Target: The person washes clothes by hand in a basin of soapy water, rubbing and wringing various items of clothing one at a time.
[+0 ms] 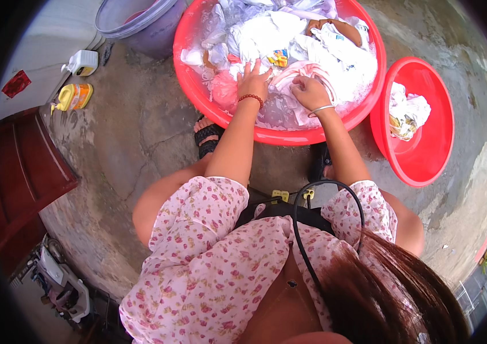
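A large red plastic basin [295, 138] stands before me, filled with soapy water and wet clothes. My left hand [253, 81], with a red bead bracelet on its wrist, lies fingers spread on the laundry, between a coral-pink cloth [225, 91] and a white garment [265, 34]. Curled over a pale pink cloth [299, 71], my right hand [311, 92] wears a silver bangle; its fingers close on the fabric, though the fingertips are partly hidden. A colourful yellow patch [278, 57] shows just beyond both hands. A brown piece [342, 31] lies among the white clothes farther back.
A smaller red basin [437, 142] at the right holds crumpled white cloth [409, 109]. A grey-purple bucket [153, 38] stands at the back left. Yellow [75, 96] and white [84, 63] jugs are near the wall. Behind at left are a dark red door [28, 163] and a scooter [62, 284].
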### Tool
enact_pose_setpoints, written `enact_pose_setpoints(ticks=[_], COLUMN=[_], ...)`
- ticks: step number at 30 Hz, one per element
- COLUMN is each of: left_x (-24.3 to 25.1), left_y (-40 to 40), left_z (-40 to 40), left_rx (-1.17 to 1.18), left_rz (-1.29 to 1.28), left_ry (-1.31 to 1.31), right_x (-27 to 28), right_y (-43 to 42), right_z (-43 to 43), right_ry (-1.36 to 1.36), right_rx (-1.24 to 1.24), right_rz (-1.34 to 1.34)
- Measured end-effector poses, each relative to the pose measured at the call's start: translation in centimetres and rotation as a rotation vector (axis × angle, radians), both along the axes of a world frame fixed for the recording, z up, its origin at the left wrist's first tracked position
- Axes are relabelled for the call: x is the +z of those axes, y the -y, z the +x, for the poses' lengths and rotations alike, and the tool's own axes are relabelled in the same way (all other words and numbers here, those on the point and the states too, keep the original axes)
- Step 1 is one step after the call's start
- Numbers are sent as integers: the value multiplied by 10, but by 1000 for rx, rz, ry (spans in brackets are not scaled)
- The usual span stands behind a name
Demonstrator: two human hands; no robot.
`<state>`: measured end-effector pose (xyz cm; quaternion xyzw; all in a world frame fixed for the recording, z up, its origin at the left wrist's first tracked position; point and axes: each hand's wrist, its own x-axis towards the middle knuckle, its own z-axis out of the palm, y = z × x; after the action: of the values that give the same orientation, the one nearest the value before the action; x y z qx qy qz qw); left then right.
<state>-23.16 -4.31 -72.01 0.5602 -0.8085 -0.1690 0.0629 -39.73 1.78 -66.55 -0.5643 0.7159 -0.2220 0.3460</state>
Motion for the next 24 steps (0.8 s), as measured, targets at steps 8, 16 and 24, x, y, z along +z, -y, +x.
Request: enact_pose_setpoints(ticks=[8, 16, 24], left_x=[58, 211, 195], left_y=[20, 9, 28], left_z=[2, -43, -12], left_rx=[357, -78, 0], left_rz=[116, 210, 421], left_ry=[-371, -1487, -1784], right_x=[16, 31, 69], right_y=[-2, 15, 19], right_z=[-2, 9, -18], right_ry=[6, 378, 915], right_rx=[34, -106, -352], right_rz=[-74, -384, -232])
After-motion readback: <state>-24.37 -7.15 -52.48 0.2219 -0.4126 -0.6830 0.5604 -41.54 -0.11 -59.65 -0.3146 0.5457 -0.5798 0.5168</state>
